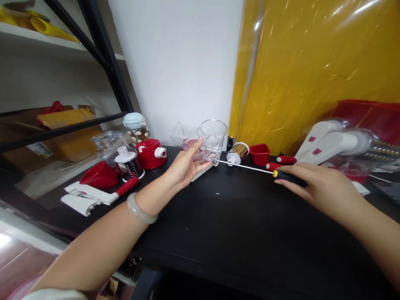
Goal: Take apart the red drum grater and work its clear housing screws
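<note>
My left hand (187, 165) is closed around a clear plastic grater housing (214, 129), held up over the black table. My right hand (317, 184) grips the dark handle of a screwdriver (247, 166) with a yellow collar. Its long metal shaft points left, and the tip meets the lower right side of the clear housing; whether it sits in a screw is too small to tell. Just right of the housing lies a grater drum (238, 153) with a white end, beside a small red hopper pusher (259, 154).
On the left of the black table (236, 230) lie white handle parts (90, 193), a red pusher (100, 174), a drum (130, 164) and a red base (150, 153). A blue-lidded bottle (135, 123) stands behind. White grater bodies (334, 148) sit at right, before yellow wrapping (307, 75).
</note>
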{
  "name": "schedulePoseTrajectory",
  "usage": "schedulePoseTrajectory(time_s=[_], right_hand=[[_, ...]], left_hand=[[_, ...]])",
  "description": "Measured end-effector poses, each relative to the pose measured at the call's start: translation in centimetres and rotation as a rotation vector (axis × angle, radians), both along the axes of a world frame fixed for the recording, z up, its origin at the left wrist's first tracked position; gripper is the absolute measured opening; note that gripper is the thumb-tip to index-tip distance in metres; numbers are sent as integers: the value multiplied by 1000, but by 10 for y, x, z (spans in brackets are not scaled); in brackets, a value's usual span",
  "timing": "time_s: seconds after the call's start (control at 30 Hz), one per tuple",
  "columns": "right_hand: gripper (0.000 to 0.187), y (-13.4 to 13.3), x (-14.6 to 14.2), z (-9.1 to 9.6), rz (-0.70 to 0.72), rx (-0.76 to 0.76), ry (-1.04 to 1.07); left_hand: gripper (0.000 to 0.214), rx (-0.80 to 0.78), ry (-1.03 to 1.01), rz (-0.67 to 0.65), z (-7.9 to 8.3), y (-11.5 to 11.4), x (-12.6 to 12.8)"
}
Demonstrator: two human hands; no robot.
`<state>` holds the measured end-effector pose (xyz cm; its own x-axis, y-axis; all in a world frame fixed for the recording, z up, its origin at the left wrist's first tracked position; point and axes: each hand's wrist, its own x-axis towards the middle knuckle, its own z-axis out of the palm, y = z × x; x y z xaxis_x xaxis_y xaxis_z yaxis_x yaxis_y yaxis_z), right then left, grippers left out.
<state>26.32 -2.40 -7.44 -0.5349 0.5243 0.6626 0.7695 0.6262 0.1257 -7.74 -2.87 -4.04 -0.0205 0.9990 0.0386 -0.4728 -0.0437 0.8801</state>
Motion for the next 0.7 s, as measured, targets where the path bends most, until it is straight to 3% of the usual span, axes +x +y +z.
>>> schedulePoseTrajectory(time_s=[0.7], right_hand=[[35,-2,-2,0,-7,-6,30]], left_hand=[[31,19,28,0,4,1,-5]])
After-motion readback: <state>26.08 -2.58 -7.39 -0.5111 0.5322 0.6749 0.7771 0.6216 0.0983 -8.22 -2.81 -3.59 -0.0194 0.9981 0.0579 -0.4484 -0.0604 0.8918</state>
